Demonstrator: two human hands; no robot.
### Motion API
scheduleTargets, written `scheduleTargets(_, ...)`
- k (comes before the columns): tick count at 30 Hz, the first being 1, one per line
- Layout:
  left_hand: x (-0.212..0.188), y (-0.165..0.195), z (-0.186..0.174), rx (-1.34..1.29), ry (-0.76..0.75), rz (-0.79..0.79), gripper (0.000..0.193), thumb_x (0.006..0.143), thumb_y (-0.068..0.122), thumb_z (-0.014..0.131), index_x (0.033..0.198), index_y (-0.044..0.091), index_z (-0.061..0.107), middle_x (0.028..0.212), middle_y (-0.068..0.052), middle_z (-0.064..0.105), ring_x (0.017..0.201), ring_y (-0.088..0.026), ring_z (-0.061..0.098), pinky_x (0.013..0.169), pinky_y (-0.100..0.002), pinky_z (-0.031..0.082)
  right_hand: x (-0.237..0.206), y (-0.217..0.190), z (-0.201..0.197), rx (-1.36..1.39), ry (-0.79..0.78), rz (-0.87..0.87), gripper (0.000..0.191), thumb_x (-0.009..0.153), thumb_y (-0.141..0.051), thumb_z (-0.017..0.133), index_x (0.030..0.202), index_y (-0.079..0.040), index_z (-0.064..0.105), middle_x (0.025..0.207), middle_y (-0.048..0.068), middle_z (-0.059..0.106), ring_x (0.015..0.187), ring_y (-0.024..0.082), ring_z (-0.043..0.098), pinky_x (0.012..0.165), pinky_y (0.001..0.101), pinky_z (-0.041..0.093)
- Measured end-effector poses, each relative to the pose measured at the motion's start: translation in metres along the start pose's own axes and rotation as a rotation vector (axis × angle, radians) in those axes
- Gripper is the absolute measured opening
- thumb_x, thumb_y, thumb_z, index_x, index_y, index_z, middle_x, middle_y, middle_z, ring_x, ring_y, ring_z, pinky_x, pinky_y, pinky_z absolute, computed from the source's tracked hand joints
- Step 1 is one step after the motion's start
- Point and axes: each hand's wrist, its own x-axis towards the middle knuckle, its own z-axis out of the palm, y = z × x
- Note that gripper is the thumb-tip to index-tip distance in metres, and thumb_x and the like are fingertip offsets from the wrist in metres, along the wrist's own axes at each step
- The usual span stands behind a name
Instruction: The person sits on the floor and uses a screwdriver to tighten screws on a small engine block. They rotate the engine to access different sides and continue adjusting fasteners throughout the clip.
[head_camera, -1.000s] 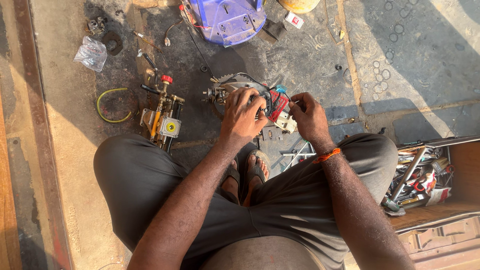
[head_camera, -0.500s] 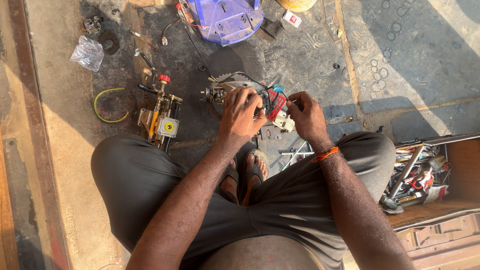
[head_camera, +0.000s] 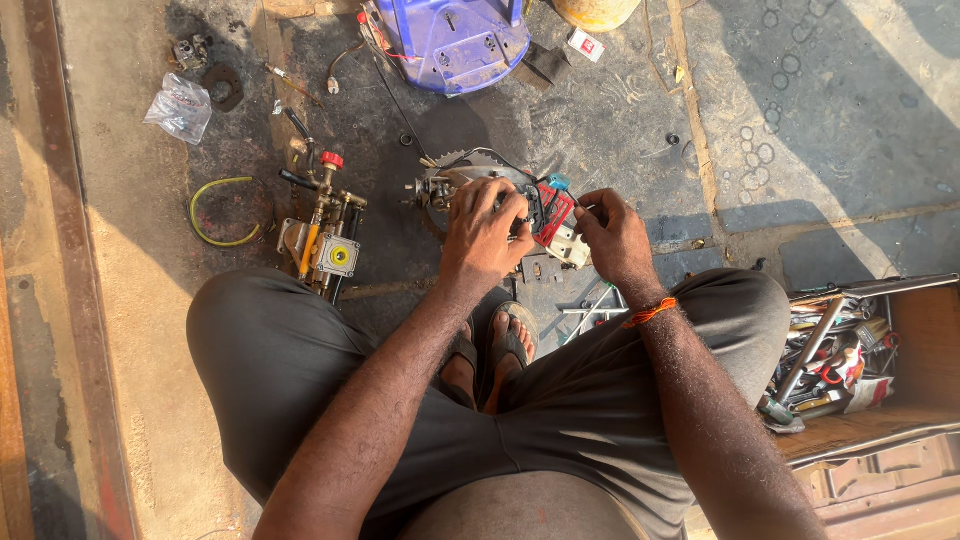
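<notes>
While the person squats in sandals on a stained, oil-dark concrete floor (head_camera: 620, 120) outdoors in hard sun, both hands are on a small engine assembly (head_camera: 470, 185) sitting on the ground just ahead of the feet. Left hand (head_camera: 485, 235) has its fingers curled down tight over the engine's top; right hand (head_camera: 612, 235) pinches the red-and-white part (head_camera: 556, 225) on the engine's side, fingers together. Left of the engine sits a brass pump unit (head_camera: 325, 240) and a yellow hose loop (head_camera: 215, 215). Beyond it, a blue plastic housing (head_camera: 450, 40). Right of the engine, a wooden toolbox (head_camera: 850, 365).
</notes>
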Motion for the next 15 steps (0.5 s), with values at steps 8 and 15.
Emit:
scheduleTargets(8,-0.0032,-0.0020,0.0043,0.000,-0.012,-0.013,0.024,0.084,0.012,0.076,0.101,0.015,0.060,0.121,-0.009,0.053,0.132,-0.035,0.048,0.116,-0.061,0.039,0.0002,-0.0002,0.0003,-0.024,0.006,0.003,0.027,0.107,-0.026,0.058,0.122,-0.005,0.064,0.086,0.005,0.073,0.079,0.012,0.070,0.074,0.0343,0.056)
scheduleTargets(15,-0.0018,-0.0013,0.0027,-0.014,0.004,-0.009,0.025,0.085,0.014,0.077,0.103,0.014,0.060,0.121,-0.008,0.053,0.132,-0.035,0.048,0.116,-0.062,0.039,-0.0009,-0.0002,0.0010,-0.018,0.018,-0.012,0.027,0.106,-0.026,0.059,0.122,-0.005,0.064,0.086,0.005,0.074,0.080,0.012,0.070,0.074,0.0336,0.056)
